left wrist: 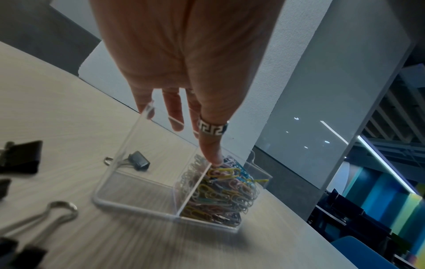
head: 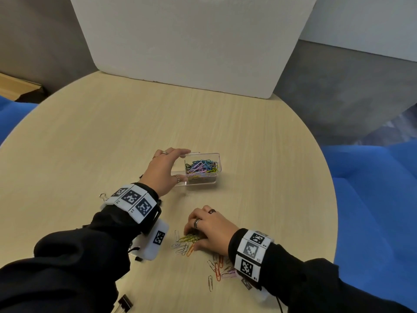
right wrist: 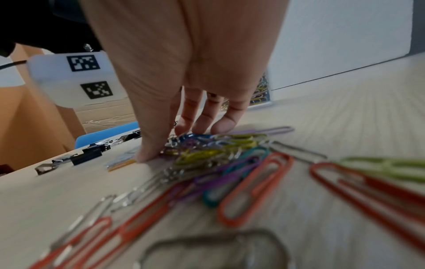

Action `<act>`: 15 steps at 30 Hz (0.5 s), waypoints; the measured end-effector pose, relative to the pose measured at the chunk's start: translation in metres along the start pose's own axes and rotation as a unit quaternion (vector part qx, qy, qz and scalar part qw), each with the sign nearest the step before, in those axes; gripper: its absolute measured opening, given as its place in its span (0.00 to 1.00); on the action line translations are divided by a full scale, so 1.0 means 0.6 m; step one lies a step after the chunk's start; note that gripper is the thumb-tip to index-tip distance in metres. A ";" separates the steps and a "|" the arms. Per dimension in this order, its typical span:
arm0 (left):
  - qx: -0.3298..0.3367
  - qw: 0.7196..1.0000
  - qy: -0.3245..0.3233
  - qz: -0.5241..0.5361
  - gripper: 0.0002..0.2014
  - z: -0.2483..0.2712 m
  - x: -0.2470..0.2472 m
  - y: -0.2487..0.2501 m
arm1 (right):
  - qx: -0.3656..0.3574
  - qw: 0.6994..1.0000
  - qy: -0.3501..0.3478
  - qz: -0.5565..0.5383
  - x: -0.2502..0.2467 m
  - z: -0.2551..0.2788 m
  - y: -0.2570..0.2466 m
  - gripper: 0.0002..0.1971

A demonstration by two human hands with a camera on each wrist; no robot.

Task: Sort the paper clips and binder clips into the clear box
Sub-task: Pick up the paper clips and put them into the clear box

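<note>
The clear box (head: 217, 170) (left wrist: 138, 205) stands mid-table with two compartments. Its right one is full of coloured paper clips (head: 200, 166) (left wrist: 220, 193); the left one looks empty. My left hand (head: 184, 164) (left wrist: 193, 143) grips the box, fingers on the far wall and thumb at the near wall by the divider. Closer to me, my right hand (head: 191, 238) (right wrist: 171, 142) pinches a bunch of loose paper clips (head: 185, 243) (right wrist: 207, 151) on the table, thumb and fingertips closed around them. More clips (head: 216, 267) (right wrist: 253, 185) lie scattered by the right wrist.
Black binder clips lie left of the box (left wrist: 138, 161) (left wrist: 20, 156), beside my left wrist (head: 102, 196) and at the near left edge (head: 125, 301). The round wooden table (head: 112, 132) has a white board (head: 191, 41) standing at its back. Blue seats (head: 372, 199) flank it.
</note>
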State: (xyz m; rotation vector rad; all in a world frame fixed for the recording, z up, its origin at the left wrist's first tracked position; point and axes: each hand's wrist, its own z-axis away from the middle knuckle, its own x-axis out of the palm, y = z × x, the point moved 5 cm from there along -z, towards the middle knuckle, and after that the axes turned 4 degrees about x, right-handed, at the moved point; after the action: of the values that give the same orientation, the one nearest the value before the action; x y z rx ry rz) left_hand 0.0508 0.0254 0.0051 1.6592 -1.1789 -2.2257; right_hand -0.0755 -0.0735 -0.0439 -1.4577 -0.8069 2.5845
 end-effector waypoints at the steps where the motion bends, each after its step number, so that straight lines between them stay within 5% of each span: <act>1: 0.000 1.000 0.000 0.000 0.33 0.000 0.000 0.000 | 0.002 1.000 0.003 -0.012 -0.001 -0.001 0.001 0.18; 15: -0.003 1.000 -0.002 0.006 0.33 -0.002 0.001 -0.003 | 0.068 0.996 0.006 -0.051 -0.025 -0.017 0.028 0.12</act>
State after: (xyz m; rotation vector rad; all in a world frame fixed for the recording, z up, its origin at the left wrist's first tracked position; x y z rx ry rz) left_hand 0.0519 0.0259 0.0035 1.6416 -1.1772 -2.2255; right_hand -0.0559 -0.0887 -0.0445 -1.3565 -0.6707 2.4991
